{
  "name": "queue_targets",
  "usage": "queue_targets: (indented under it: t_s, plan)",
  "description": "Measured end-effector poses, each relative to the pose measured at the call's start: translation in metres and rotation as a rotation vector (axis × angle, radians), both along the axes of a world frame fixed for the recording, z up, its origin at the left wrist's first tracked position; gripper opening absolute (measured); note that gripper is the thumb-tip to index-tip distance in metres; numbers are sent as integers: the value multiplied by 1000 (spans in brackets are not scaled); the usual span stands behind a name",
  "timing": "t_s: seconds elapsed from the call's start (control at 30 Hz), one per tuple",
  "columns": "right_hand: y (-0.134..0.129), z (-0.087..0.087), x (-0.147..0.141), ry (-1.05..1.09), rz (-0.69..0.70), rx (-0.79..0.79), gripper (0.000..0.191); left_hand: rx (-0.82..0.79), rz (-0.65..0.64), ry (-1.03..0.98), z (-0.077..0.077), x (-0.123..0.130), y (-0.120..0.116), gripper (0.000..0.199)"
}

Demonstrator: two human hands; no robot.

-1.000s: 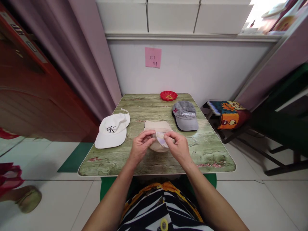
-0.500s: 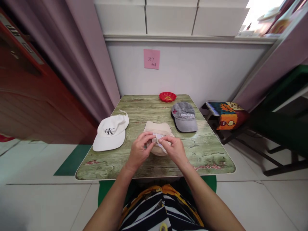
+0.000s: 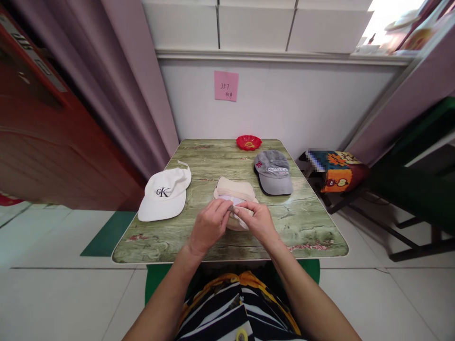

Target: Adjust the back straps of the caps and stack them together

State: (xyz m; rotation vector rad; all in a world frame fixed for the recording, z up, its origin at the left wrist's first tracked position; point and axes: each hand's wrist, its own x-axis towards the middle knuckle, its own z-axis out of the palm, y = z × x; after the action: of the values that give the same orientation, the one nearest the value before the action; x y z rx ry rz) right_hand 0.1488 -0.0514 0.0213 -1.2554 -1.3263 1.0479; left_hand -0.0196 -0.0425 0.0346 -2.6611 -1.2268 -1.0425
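Note:
A cream cap [image 3: 236, 187] lies near the middle of the wood-patterned table [image 3: 152, 246], its pale inside partly showing. My left hand [image 3: 212, 222] pinches the cap's back strap at a small dark buckle-like piece [image 3: 231, 208]. Close beside it, my right hand [image 3: 256, 220] grips the strap from the other side, thumb and forefinger together. Both hands hide much of the cap's near part. A white cap [image 3: 164, 193] with black "CK" lettering rests to the left. To the right sits a grey cap [image 3: 273, 173] with white lettering.
At the table's far edge stands a red scalloped dish [image 3: 249, 142]. A pink note [image 3: 226, 86] is stuck on the wall behind. On the right are a dark chair [image 3: 408, 189] and a stool with a patterned cover [image 3: 337, 173]; a purple curtain [image 3: 142, 94] hangs left.
My left hand has turned inward and its fingers have closed up nearer the right hand, over the strap. A dark piece now shows between the fingertips. The other caps stay put.

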Motion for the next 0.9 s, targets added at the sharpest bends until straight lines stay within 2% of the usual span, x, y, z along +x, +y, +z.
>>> queue_targets:
  t_s: [0.1, 0.37, 0.6, 0.9]
  plan:
    - [0, 1, 0, 25, 2, -6, 21, -24, -8, -19, -1, -1, 0, 20]
    - [-1, 5, 9, 169, 35, -75, 27, -184, 41, -336, -7, -7, 4, 18]
    - [1, 11, 5, 165, 87, -91, 28, -268, -8, -420, -9, -5, 5, 19]
    - [4, 9, -1, 146, 48, -115, 28, -583, -60, -732, -27, -6, 13, 19]
